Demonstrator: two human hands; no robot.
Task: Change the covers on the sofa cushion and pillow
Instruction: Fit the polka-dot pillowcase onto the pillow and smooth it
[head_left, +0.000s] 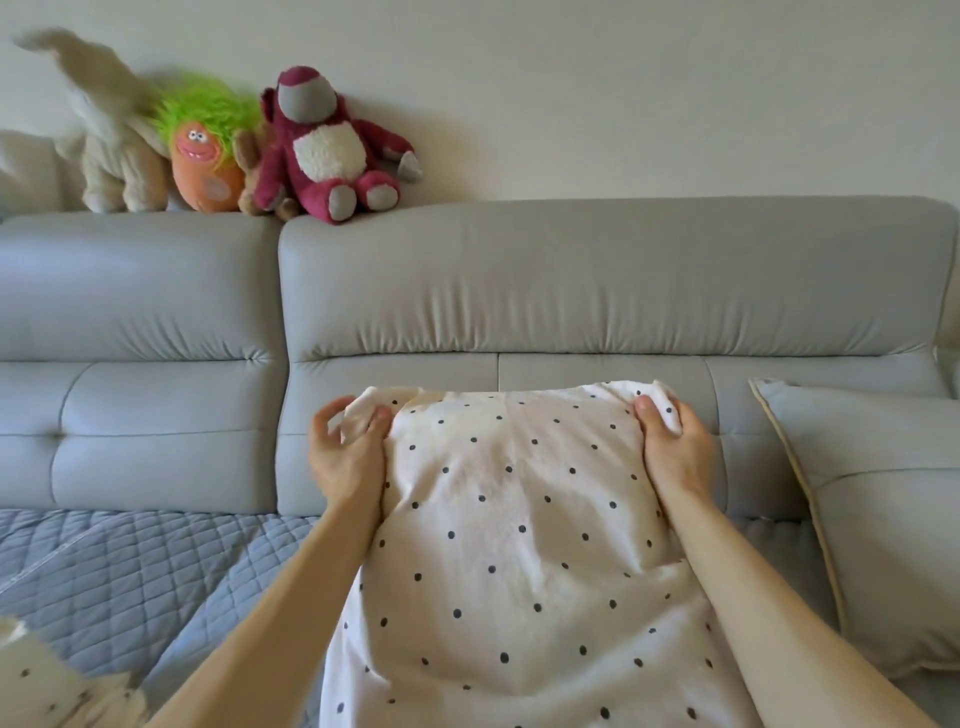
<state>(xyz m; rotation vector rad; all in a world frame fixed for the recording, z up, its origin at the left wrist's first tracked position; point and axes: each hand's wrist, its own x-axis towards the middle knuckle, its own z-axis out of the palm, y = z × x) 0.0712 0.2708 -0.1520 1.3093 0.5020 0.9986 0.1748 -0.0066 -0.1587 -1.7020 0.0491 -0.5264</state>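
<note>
The left hand (347, 454) and right hand (675, 452) each pinch a far corner of the white, dark-dotted fabric cover (514, 519) over the pillow, near centre before the pale grey leather sofa (519, 291), where loose corners risk bunching if the filling stops short

Dotted cover (514, 545) — left hand (345, 457), right hand (672, 452)

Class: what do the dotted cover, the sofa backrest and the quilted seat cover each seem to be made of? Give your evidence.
Dotted cover: soft woven cloth, probably cotton, matte; it creases and drapes loosely.
Sofa backrest: leather or a leather-like synthetic, and the look does not settle which; it is smooth, with a slight sheen and gathered folds.
Quilted seat cover: padded fabric, matte, stitched in diamonds.
</note>
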